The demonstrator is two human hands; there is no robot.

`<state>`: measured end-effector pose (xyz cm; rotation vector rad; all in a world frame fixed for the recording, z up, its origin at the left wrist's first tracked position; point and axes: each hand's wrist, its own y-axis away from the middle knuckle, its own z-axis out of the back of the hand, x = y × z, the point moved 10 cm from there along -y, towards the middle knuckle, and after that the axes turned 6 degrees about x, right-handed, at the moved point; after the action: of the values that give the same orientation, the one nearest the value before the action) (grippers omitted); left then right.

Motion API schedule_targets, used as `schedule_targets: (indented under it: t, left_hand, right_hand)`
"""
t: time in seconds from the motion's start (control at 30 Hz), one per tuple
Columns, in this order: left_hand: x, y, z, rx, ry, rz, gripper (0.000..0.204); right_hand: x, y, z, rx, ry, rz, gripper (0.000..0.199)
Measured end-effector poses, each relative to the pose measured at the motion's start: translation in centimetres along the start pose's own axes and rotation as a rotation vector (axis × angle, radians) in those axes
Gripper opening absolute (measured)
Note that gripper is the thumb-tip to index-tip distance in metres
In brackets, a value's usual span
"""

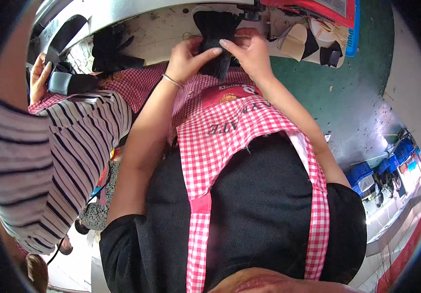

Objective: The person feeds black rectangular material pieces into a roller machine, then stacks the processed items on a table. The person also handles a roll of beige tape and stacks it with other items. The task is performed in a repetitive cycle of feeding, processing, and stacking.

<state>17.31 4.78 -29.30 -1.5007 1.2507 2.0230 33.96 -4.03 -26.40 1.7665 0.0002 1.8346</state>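
Observation:
A black piece of shoe upper material (214, 27) lies at the edge of a white sewing table (161, 29). My left hand (187, 58) grips its lower left side, thumb pressed across the front. My right hand (249, 51) pinches its right side, fingers curled over the edge. A thin bracelet sits on my left wrist. Below the hands hangs my red-and-white checked apron (230, 132) over a black shirt.
A person in a striped shirt (49, 146) stands at my left, one hand (39, 75) on a black shoe part (69, 82). More black pieces (110, 49) lie on the table. Beige and black insoles (308, 44) sit at the right. Blue crates (361, 173) stand on the green floor.

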Motion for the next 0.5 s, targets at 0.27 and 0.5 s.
schedule_targets:
  t: [0.27, 0.5]
  left_hand:
    - [-2.9, 0.9, 0.4, 0.088, 0.157, 0.155, 0.046]
    - [-3.9, 1.0, 1.3, -0.016, -0.133, 0.067, 0.045]
  right_hand:
    - [2.0, 2.0, -0.4, 0.078, -0.262, -0.043, 0.049]
    - [6.2, 2.7, -0.7, 0.091, -0.097, -0.044, 0.056]
